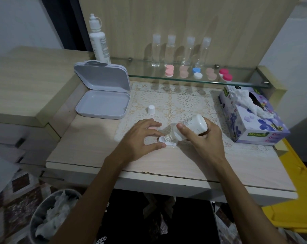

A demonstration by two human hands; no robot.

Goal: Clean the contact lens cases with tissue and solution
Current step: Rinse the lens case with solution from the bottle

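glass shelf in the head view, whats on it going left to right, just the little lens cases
Light pink case → pale peach case → blue-and-white case → tan case → hot pink case.

Cap [151, 109] between tray [102, 106] and, seemingly, tissue box [251, 118]

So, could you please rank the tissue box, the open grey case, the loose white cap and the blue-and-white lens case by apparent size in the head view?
1-2. Tissue box and open grey case: similar, unranked.
3. Blue-and-white lens case, though farther away.
4. Loose white cap.
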